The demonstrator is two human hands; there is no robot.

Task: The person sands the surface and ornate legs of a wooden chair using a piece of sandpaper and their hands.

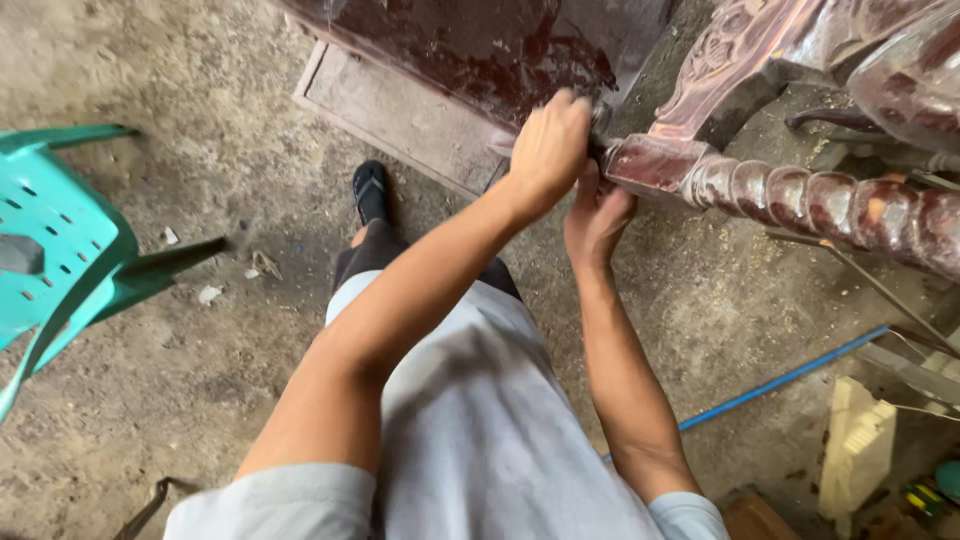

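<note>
A dark red-brown turned wooden leg [800, 200] of a carved furniture piece lies sideways at upper right. My left hand [550, 145] is closed over the leg's square end, next to a dark varnished panel [480, 50]. My right hand [597, 215] grips the same end from below. What lies between the fingers of either hand is hidden. A carved ornate part [730, 50] rises above the leg.
A teal plastic chair [60, 240] lies tipped at left on the dusty concrete floor. A blue hose [780, 380] runs across the floor at right. A pale wooden block [860, 440] stands at lower right. My foot in a black sandal [370, 190] rests near a flat board [400, 110].
</note>
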